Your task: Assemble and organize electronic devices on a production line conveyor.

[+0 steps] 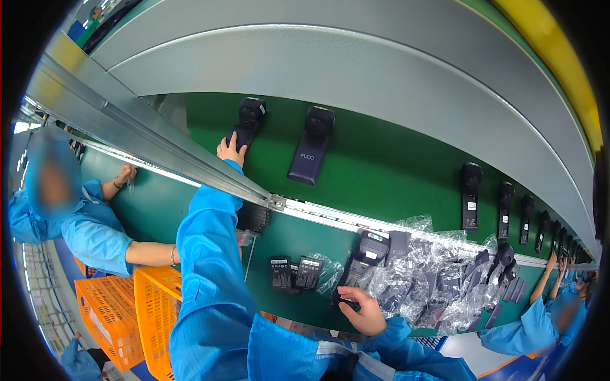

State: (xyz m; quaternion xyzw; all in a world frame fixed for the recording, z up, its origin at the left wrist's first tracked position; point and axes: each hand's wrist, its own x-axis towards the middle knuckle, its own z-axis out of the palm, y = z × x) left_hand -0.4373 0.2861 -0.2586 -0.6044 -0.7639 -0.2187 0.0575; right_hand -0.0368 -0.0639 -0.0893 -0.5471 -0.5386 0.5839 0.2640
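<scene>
My left hand reaches far forward over the green conveyor belt and grips the lower end of a dark handheld terminal. To its right, a second terminal lies on the belt. Nearer to me, my right hand has its fingers closed at the near end of another dark terminal on the green worktable. Left of that terminal are several flat black battery packs with pale labels. Beside it, a pile of clear plastic bags covers more dark devices.
A metal post crosses in front of my left arm. Further terminals line the belt at the right. Orange crates stand at the lower left. One co-worker sits at the left, another at the right. A grey panel overhangs the belt.
</scene>
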